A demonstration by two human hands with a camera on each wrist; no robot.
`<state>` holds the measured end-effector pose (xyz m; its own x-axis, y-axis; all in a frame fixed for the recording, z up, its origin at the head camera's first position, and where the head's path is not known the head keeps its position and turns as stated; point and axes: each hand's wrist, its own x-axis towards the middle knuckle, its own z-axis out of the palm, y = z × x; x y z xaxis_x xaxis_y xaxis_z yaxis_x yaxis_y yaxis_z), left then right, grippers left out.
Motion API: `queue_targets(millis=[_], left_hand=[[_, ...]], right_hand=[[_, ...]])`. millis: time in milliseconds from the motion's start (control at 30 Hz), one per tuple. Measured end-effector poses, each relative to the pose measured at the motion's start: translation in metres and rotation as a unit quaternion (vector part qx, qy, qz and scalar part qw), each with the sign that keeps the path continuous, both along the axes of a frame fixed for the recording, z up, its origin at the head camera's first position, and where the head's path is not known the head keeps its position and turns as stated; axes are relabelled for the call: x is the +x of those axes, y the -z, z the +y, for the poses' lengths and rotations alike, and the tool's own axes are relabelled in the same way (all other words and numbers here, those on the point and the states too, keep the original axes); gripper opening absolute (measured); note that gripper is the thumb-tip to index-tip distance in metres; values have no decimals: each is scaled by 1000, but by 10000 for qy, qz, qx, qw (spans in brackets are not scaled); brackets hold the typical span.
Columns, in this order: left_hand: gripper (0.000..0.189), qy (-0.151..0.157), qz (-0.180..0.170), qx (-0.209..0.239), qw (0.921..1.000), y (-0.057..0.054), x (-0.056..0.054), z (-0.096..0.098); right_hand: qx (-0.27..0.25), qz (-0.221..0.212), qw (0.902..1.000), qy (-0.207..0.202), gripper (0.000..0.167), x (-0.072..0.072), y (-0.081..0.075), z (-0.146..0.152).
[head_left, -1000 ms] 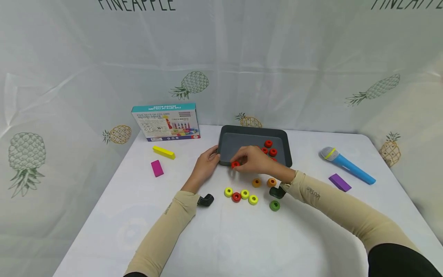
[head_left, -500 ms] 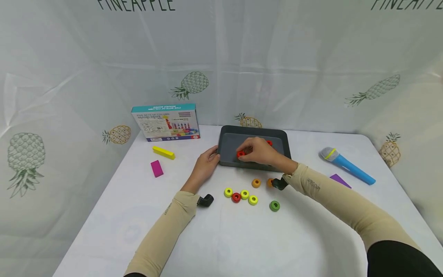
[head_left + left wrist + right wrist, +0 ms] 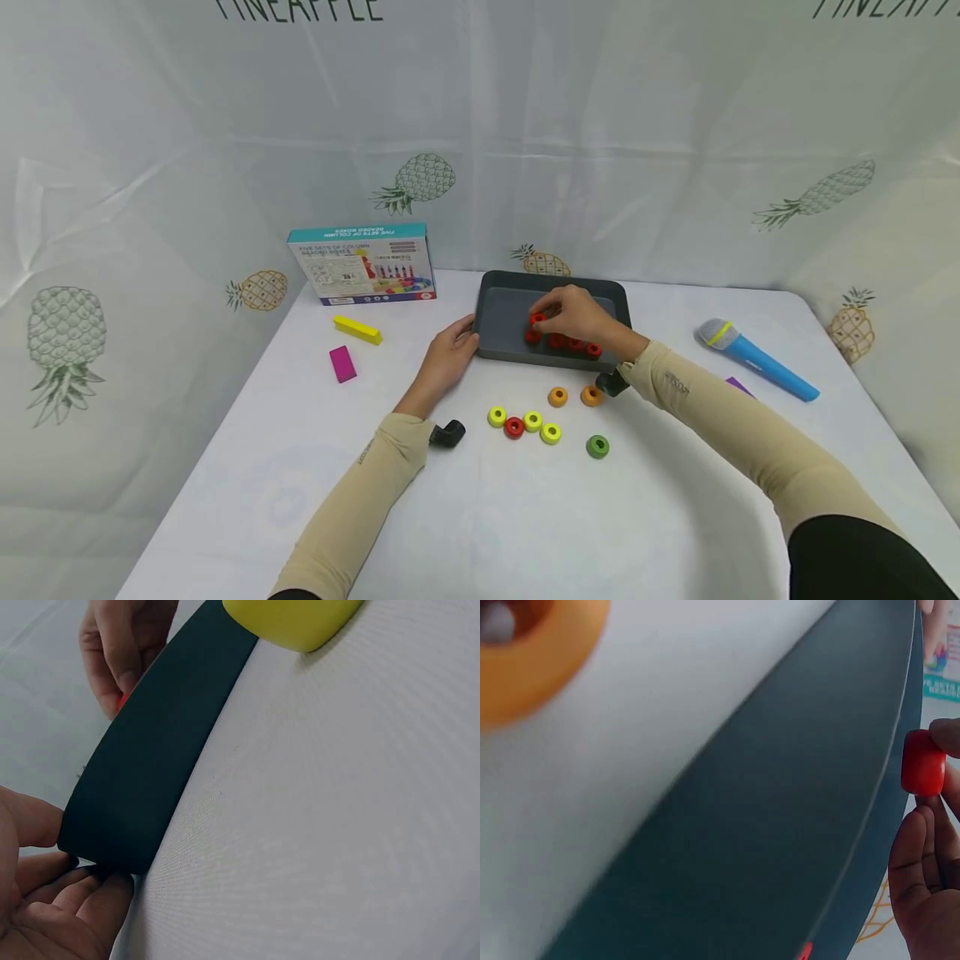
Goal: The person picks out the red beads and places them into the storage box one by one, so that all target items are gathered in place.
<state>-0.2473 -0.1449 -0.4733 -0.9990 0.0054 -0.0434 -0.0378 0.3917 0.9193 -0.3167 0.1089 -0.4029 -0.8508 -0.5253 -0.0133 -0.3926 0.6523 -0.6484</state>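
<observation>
In the head view my left hand (image 3: 448,357) grips the dark grey tray (image 3: 498,300) at its left front corner. The left wrist view has the thumb at the tray's rim and the other fingers under the corner. My right hand (image 3: 573,315) is over the tray, pinching a red ring-shaped bead (image 3: 923,763) between thumb and fingers. More red beads (image 3: 575,344) lie in the tray along its front side, below that hand. Part of the tray's floor is hidden behind the right hand.
In front of the tray lie yellow beads (image 3: 551,433), a red bead (image 3: 513,428), orange beads (image 3: 557,397) and a green bead (image 3: 597,447). A blue toy microphone (image 3: 765,362) is at right. A printed box (image 3: 363,265), yellow block (image 3: 357,330) and magenta block (image 3: 342,364) are at left.
My right hand has carried the red bead from the tray's front edge inward and to the right. Red beads along the front side now show below it. My left hand stays at the corner.
</observation>
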Motion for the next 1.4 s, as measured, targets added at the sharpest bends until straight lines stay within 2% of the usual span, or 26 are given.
queue_targets(millis=[500,800,1000,1167,1400], left_hand=[[50,44,84,-53,9999,-6,-3,0],[49,8,81,-26,10000,-11,-4,2],[49,-88,-36,-115,9999,-7,-3,4],[49,-102,67,-109,9999,-7,-1,1],[51,-16,3,-140,9999,-1,2,0]], right_hand=[[222,27,9993,285,32,-22,4,0],[348,13,9989,325,32,-26,4,0],[492,-60,9982,338,33,-27,13,-1],[542,104,9982,241,34,-28,16,-3],[490,72,9985,236,38,-23,19,-1]])
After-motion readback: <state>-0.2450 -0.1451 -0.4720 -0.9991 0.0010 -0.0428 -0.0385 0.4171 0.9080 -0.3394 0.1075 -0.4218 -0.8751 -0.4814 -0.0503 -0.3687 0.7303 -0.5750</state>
